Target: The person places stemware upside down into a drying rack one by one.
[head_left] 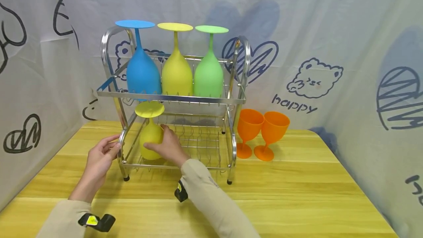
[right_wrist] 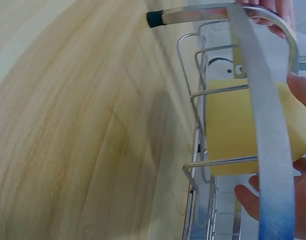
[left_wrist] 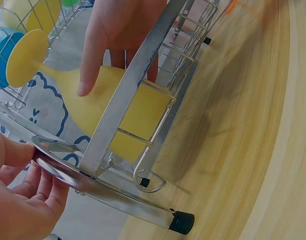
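Observation:
A yellow goblet [head_left: 147, 129] stands upside down at the left end of the lower shelf of a two-tier metal dish rack [head_left: 172, 98]. My right hand [head_left: 170, 146] holds its bowl, thumb toward the front and fingers round the far side. In the left wrist view, the goblet [left_wrist: 100, 95] shows behind the shelf's flat front bar. My left hand [head_left: 100, 161] pinches the rack's curved left tube [left_wrist: 67, 175] between thumb and fingers. Above, a blue goblet [head_left: 143, 72], another yellow goblet [head_left: 176, 74] and a green goblet [head_left: 209, 76] stand inverted in a row on the upper shelf.
Two orange goblets [head_left: 250, 126] stand upright on the wooden table [head_left: 290, 194], close to the rack's right side. A white cloth [head_left: 310, 21] with drawn bears and hearts hangs behind and at both sides. The lower shelf has wire loops along its floor.

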Demonstrator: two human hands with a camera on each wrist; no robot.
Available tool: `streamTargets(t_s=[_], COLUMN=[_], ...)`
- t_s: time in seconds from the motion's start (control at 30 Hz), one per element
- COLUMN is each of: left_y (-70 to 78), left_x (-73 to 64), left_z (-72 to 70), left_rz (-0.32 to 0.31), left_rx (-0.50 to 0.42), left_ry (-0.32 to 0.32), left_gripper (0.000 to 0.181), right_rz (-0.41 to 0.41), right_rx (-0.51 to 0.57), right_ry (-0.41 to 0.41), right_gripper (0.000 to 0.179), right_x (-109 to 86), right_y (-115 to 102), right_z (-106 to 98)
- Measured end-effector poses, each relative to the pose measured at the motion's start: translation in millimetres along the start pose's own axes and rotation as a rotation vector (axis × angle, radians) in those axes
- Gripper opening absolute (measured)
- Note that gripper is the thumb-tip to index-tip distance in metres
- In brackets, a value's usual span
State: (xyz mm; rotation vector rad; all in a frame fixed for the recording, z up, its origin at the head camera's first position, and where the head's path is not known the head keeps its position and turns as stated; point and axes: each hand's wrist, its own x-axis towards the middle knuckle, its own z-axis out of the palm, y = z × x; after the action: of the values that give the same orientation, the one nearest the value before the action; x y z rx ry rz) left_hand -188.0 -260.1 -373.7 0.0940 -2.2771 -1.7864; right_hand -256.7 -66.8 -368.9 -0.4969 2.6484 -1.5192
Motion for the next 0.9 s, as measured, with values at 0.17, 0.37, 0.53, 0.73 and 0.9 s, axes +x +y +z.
streamTargets(t_s=[0.17,0.37,0.53,0.73,0.9], left_y=[-0.3,0.0,-0.2,-0.9,-0.6], left_x=[0.2,0.4,0.4,-0.1,-2.9], left_z=[1.7,0.5,-2.8,-2.5,-0.9], left_rz=[-0.006,-0.022,-0.016,-0.007,-0.009], left_rx=[-0.011,0.002,0.010,0.000,0.060], left_ry=[0.000,-0.006,-0.013,-0.019,-0.015], left_gripper=[0.041,0.044,0.045,0.045,0.047], right_rz=[0.008,-0.050,-0.076,-0.209,-0.460], right_rx=[-0.011,-0.088,-0.153,-0.103,-0.024], right_ry=[-0.013,-0.042,-0.051,-0.042,0.063], right_gripper=[0.092,0.092,0.090,0.079,0.059], right_x=[-7.7,-21.6,-40.4,-70.8,-96.6], right_y=[-2.0,-8.6,-19.5,-22.0,-10.0], right_z=[-8.4,-27.5,-42.9,-65.5,-93.0])
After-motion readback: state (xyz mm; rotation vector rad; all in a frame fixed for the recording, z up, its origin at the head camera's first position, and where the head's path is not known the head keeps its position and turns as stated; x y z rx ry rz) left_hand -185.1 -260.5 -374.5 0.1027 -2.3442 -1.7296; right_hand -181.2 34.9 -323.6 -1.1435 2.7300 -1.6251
